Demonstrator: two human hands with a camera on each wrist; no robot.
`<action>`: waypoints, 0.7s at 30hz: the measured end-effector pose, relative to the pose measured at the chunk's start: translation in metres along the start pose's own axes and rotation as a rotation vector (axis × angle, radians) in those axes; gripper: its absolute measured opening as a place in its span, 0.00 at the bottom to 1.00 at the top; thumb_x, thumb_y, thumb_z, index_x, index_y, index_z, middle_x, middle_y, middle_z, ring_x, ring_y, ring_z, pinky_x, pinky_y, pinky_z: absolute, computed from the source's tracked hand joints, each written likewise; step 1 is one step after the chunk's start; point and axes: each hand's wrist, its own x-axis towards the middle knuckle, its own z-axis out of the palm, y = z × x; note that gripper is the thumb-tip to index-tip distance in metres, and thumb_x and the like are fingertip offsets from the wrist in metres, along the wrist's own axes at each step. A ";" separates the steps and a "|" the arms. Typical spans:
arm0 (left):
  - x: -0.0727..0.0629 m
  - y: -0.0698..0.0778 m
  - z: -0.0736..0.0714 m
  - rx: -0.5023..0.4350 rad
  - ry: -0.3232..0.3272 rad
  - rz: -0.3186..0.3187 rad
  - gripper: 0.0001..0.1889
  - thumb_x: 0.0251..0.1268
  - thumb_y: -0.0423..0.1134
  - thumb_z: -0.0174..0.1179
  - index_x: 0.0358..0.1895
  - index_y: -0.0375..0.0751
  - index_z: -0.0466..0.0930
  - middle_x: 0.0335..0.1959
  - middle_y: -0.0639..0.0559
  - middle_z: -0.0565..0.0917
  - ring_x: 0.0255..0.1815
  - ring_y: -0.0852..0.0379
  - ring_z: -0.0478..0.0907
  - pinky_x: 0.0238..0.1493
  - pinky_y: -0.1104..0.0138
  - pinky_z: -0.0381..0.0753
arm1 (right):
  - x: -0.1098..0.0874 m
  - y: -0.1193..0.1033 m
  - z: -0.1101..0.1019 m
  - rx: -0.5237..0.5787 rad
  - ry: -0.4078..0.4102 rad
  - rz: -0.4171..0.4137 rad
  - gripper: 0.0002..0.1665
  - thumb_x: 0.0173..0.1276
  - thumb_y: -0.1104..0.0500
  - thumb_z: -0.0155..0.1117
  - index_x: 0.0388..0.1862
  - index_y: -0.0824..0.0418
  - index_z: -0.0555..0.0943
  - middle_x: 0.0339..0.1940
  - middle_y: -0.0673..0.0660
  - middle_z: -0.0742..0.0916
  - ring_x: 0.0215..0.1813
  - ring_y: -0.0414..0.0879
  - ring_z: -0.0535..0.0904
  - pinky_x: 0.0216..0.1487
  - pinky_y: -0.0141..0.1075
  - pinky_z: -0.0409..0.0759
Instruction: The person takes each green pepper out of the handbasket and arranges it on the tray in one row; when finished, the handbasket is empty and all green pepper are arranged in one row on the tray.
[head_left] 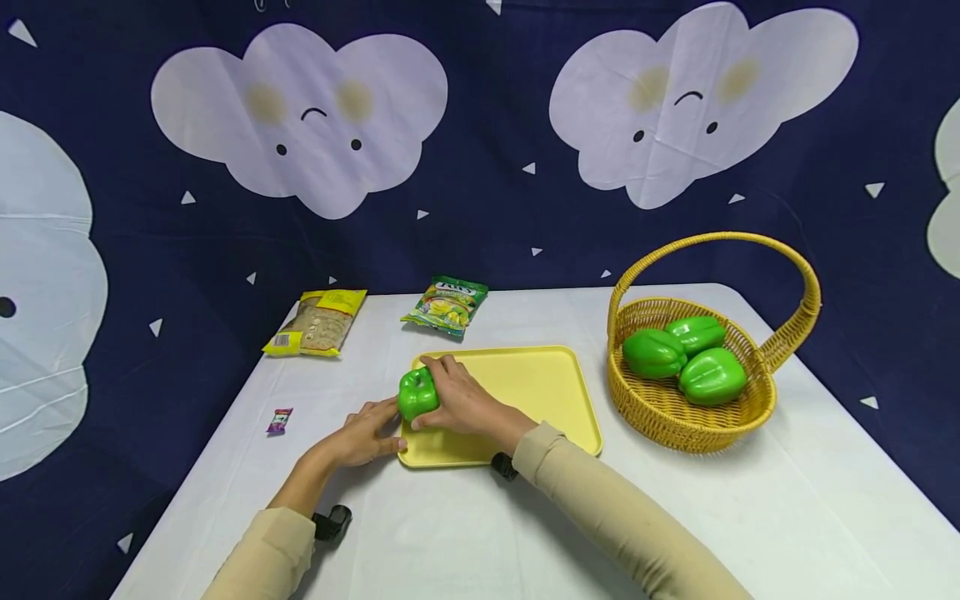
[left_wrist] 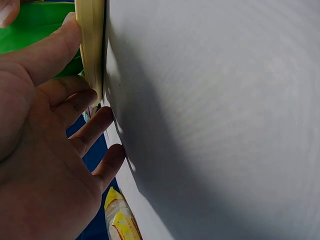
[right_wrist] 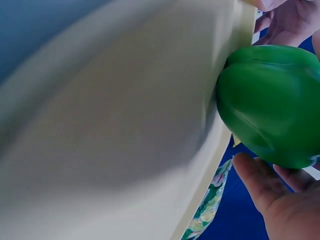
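A green bell pepper [head_left: 417,394] is at the left end of a yellow tray [head_left: 536,375], close over its rim in the right wrist view. My right hand [head_left: 465,400] holds it from the right, thumb on the near side and fingers on the far side. My left hand [head_left: 363,435] is at the tray's left edge with its fingers spread. In the left wrist view its thumb [left_wrist: 52,50] lies against the tray rim [left_wrist: 91,50], and the other fingers extend beside it. Part of the pepper is hidden behind my right hand.
A wicker basket [head_left: 675,429] with a tall handle stands at the right, holding several green peppers [head_left: 712,377]. At the back are a green snack bag [head_left: 447,306] and a yellow-ended clear bag [head_left: 318,323]. A small purple packet [head_left: 279,420] lies at the left.
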 end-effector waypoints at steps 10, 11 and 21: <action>0.000 0.000 0.000 -0.002 -0.001 0.007 0.40 0.61 0.48 0.61 0.73 0.37 0.54 0.73 0.36 0.59 0.71 0.35 0.54 0.65 0.34 0.48 | -0.012 0.006 -0.024 0.015 0.056 0.042 0.59 0.48 0.38 0.74 0.74 0.55 0.55 0.61 0.57 0.71 0.63 0.49 0.67 0.63 0.43 0.72; 0.000 0.000 0.000 -0.004 0.000 0.006 0.40 0.61 0.48 0.61 0.73 0.37 0.54 0.73 0.36 0.59 0.71 0.35 0.54 0.65 0.33 0.47 | -0.013 0.008 -0.027 0.016 0.065 0.047 0.59 0.48 0.39 0.74 0.74 0.55 0.55 0.61 0.57 0.71 0.63 0.49 0.67 0.63 0.43 0.72; -0.001 -0.001 0.001 0.004 0.008 0.012 0.39 0.62 0.46 0.61 0.72 0.36 0.55 0.73 0.36 0.59 0.72 0.34 0.53 0.65 0.32 0.47 | -0.033 0.029 -0.057 0.042 0.125 0.067 0.56 0.50 0.41 0.74 0.73 0.57 0.58 0.64 0.59 0.71 0.66 0.52 0.66 0.67 0.47 0.68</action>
